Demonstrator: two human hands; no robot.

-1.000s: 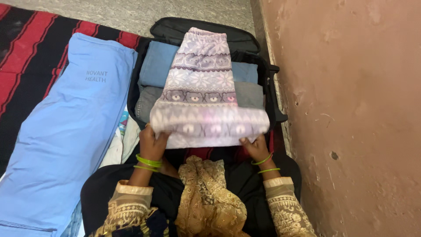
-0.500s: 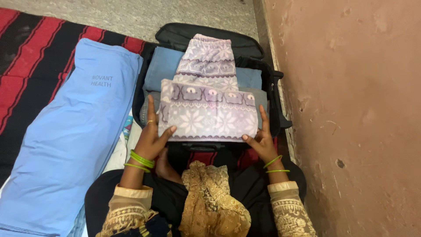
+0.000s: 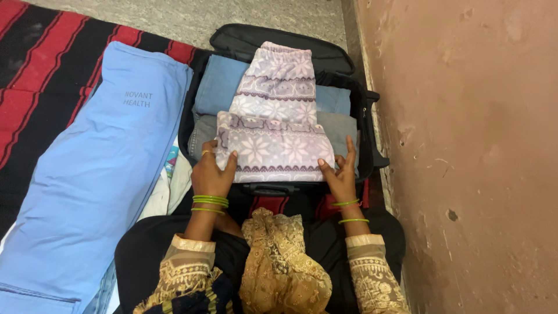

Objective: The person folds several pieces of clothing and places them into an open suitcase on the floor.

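Observation:
A lilac and white patterned fleece garment (image 3: 273,122) lies in an open black suitcase (image 3: 273,42), its near part folded back over itself. My left hand (image 3: 212,171) rests on the fold's left edge, fingers spread. At the fold's right edge, my right hand (image 3: 342,174) presses flat, fingers apart. Neither hand grips the cloth. Under the garment lie folded blue (image 3: 218,84) and grey (image 3: 339,125) clothes.
A large light blue cloth (image 3: 99,174) lies to the left on a red and black striped mat (image 3: 40,75). A rough pink wall (image 3: 471,145) stands close on the right. Grey floor (image 3: 192,17) shows beyond the suitcase. My lap, with gold embroidered fabric (image 3: 279,261), is in front.
The near end of the patterned garment, held up a second ago, has been folded over and laid flat in the suitcase. Both hands went from gripping its edge to resting open on it.

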